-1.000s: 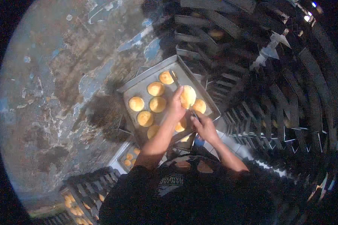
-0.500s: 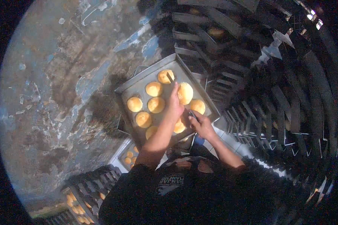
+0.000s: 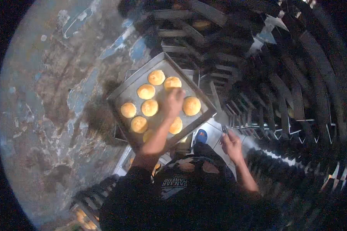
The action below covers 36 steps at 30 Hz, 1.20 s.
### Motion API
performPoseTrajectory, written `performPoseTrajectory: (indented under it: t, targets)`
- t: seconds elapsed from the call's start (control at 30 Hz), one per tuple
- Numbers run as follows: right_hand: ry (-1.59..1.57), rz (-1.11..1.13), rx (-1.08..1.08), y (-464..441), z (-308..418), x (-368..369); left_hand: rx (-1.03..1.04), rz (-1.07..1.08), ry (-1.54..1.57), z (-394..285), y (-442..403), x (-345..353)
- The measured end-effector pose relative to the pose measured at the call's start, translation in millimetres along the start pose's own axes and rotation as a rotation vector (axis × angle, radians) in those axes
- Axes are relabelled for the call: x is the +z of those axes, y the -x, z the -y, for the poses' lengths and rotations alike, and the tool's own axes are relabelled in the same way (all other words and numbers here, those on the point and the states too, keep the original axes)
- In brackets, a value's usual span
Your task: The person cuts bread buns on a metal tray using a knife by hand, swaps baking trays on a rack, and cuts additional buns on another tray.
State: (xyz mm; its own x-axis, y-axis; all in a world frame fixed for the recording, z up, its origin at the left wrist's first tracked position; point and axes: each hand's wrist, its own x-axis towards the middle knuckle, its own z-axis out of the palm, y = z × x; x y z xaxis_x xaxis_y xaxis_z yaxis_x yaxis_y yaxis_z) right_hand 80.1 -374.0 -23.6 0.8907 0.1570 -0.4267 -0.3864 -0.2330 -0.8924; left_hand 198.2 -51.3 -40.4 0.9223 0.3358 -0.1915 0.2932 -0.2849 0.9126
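A square metal baking tray (image 3: 123, 86) holds several round golden buns (image 3: 149, 107). My left hand (image 3: 173, 103) is over the middle of the tray, smeared by motion. Its fingers overlap the lower edge of one bun (image 3: 172, 82), and whether they grip it I cannot tell. Off the tray's right corner, my right hand (image 3: 232, 145) is closed around a thin dark tool (image 3: 224, 130). Most of that tool is hidden in the fist, so its kind is unclear.
A stained, peeling wall (image 3: 58, 96) runs along the left. Dark racks (image 3: 266, 92) rise on the right. More buns (image 3: 85, 219) sit at lower left. A blue shoe (image 3: 201, 136) stands on white floor tiles (image 3: 216, 131) below the tray.
My right hand has drawn away from the tray to the right with the dark tool. The bun by my left hand has shifted up and left on the tray.
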Motion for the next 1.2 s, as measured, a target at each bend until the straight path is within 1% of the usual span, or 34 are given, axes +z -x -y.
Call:
performPoseTrajectory:
  t: [0.07,0.1,0.13,0.17,0.2,0.23,0.3,0.33,0.37,0.4,0.43,0.47,0.5,0.53,0.57,0.6,0.63,0.67,0.7,0.73,0.77,0.83,0.87,0.9,0.97,1.0,1.07,1.2]
  targets:
    - [-0.035,-0.022,-0.018,0.7,14.2,10.0,0.227,0.120,-0.451,16.2,3.8,19.4]
    - [-0.057,-0.036,-0.036,3.2,19.3,13.6,0.233,0.120,-0.453,19.6,7.5,22.5]
    - [-0.019,-0.021,-0.047,-1.4,10.4,14.1,0.323,0.107,-0.524,22.0,8.9,24.7]
    - [-0.021,-0.023,-0.056,1.7,16.4,17.6,0.412,0.093,-0.594,15.4,12.2,23.2]
    - [-0.102,-0.010,-0.065,6.2,23.9,23.5,0.375,0.164,-0.622,6.8,15.5,19.0]
    - [-0.184,0.006,-0.074,10.0,31.4,27.8,0.380,0.159,-0.623,4.1,20.1,18.1]
    - [-0.153,0.021,-0.049,15.2,40.3,31.6,0.373,0.270,-0.667,6.1,32.5,18.1]
    - [-0.121,0.033,-0.017,18.0,42.0,34.4,0.376,0.266,-0.670,7.3,36.9,16.2]
    - [-0.122,0.033,-0.021,17.8,37.6,39.5,0.222,0.310,-0.545,13.6,39.4,16.2]
    - [-0.120,0.037,-0.074,13.7,29.5,46.2,0.071,0.351,-0.417,24.5,38.9,17.9]
    - [-0.118,0.041,-0.130,10.3,23.9,52.4,0.079,0.346,-0.416,35.7,36.6,20.0]
    - [-0.128,0.024,-0.188,10.9,23.1,60.3,0.035,0.250,0.073,55.4,30.0,23.4]
    - [-0.127,0.025,-0.195,16.4,34.7,68.4,-0.010,0.145,0.558,58.3,30.1,20.7]
    - [-0.134,0.034,-0.184,21.8,48.8,75.0,-0.003,0.140,0.559,61.5,28.8,16.0]
    - [-0.139,0.045,-0.172,24.0,59.1,79.4,-0.070,0.164,0.850,51.7,31.7,6.0]
    - [-0.044,0.058,-0.189,21.6,60.7,83.4,-0.137,0.186,1.142,41.0,35.2,-4.7]
    - [-0.040,0.068,-0.196,23.6,63.5,87.9,-0.203,0.208,1.435,30.2,39.2,-14.1]
    - [-0.060,0.107,-0.175,28.0,69.9,93.7,-0.180,0.079,1.395,23.4,40.3,-13.7]
    - [-0.079,0.147,-0.154,30.7,73.9,97.7,-0.171,0.069,1.399,22.8,38.2,-17.2]
    - [-0.042,0.149,-0.251,28.6,66.7,101.7,-0.217,0.029,1.455,19.5,36.9,-21.8]
    - [-0.040,0.157,-0.257,28.5,62.3,105.8,-0.264,-0.009,1.510,12.7,38.3,-27.0]
    - [0.056,0.128,-0.398,29.5,56.5,111.2,-0.253,-0.037,1.501,-0.2,44.3,-31.8]
    - [0.058,0.132,-0.401,32.2,57.6,112.3,-0.252,-0.058,1.490,-4.9,46.8,-33.3]
    - [0.103,0.123,-0.429,35.5,59.8,112.8,-0.249,-0.061,1.492,-1.7,43.8,-33.5]
    - [0.189,0.100,-0.483,41.4,63.7,113.6,-0.146,-0.015,1.552,4.5,35.8,-33.7]
    - [0.189,0.101,-0.483,42.9,63.4,113.6,-0.146,-0.015,1.552,6.9,32.1,-32.9]
    - [0.205,0.131,-0.403,46.1,62.7,112.9,-0.153,-0.063,1.587,4.5,30.3,-32.0]
    - [0.207,0.111,-0.398,56.6,63.4,109.2,-0.170,-0.031,1.576,-7.2,40.6,-31.9]
